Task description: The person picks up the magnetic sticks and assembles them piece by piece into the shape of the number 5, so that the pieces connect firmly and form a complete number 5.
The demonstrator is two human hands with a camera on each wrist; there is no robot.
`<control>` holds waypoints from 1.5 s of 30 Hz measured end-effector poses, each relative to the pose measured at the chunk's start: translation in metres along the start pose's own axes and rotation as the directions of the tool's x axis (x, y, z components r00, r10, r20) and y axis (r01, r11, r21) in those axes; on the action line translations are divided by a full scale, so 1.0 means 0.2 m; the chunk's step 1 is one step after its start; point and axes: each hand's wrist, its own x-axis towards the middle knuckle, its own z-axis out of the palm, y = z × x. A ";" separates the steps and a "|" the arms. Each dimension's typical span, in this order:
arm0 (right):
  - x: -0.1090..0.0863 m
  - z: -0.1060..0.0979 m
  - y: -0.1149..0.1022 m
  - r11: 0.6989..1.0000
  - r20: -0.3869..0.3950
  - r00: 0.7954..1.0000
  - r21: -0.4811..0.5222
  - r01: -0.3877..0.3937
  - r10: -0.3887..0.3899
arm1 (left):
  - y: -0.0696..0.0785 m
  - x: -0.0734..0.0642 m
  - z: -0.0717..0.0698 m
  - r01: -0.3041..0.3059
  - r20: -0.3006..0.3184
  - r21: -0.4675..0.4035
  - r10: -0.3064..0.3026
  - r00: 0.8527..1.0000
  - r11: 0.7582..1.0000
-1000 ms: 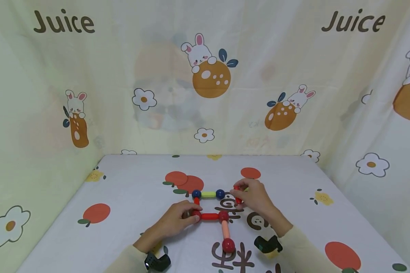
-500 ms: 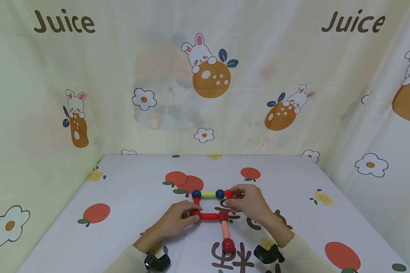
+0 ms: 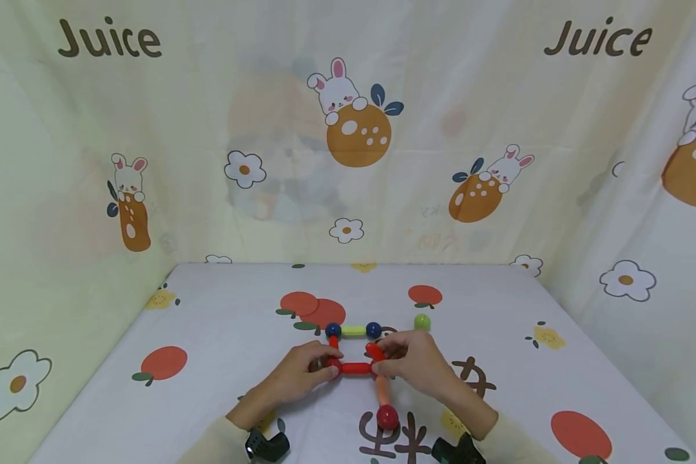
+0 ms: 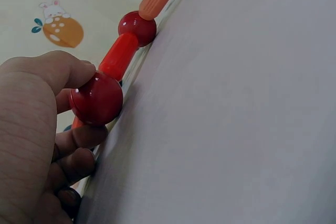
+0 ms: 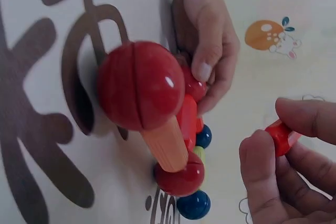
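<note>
My left hand (image 3: 301, 370) grips a red ball (image 4: 97, 98) at the near left corner of a ball-and-rod figure lying on the table. A red rod (image 3: 356, 368) joins this ball to another red ball (image 5: 179, 174). From there a peach rod (image 3: 382, 391) leads toward me to a third red ball (image 3: 388, 417). At the far side a yellow-green rod (image 3: 354, 331) links two blue balls (image 3: 333, 330). Between thumb and fingers, my right hand (image 3: 420, 364) pinches a loose red rod (image 5: 280, 136), which appears raised above the figure's right corner.
A light green ball (image 3: 422, 322) sits beyond my right hand. The white tablecloth (image 3: 238, 309) carries printed fruit and dark lettering. A printed curtain (image 3: 290, 212) hangs behind the table and along both sides.
My right hand has carried the red rod left and toward me, from beside the far right blue ball to the right-hand red ball. The green ball shows fully now. My left hand stays put.
</note>
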 end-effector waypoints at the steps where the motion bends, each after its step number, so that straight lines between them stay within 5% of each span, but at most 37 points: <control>1: 0.00 0.00 0.00 1.000 0.018 1.000 -0.005 0.007 -0.007 | 0.00 0.00 0.00 0.001 0.000 -0.001 -0.001 1.000 1.000; 10: -0.03 0.04 0.02 0.989 0.154 0.986 -0.125 0.084 -0.064 | 0.00 0.00 0.00 -0.003 0.002 0.002 0.003 1.000 1.000; 26: -0.09 0.12 0.03 0.984 0.355 0.932 -0.127 0.122 -0.070 | -0.01 0.00 0.00 -0.006 -0.003 0.013 0.006 1.000 1.000; 33: -0.09 0.14 0.03 0.987 0.381 0.923 -0.127 0.100 -0.045 | 0.00 0.00 0.00 -0.004 -0.003 0.006 0.004 1.000 1.000; 39: -0.09 0.15 0.05 0.969 0.411 0.911 -0.205 0.140 -0.045 | 0.01 0.00 0.00 -0.003 0.001 0.005 0.003 1.000 1.000; 45: -0.09 0.16 0.04 0.917 0.438 0.897 -0.330 0.224 -0.062 | 0.00 0.00 0.00 0.009 0.005 0.015 -0.009 1.000 1.000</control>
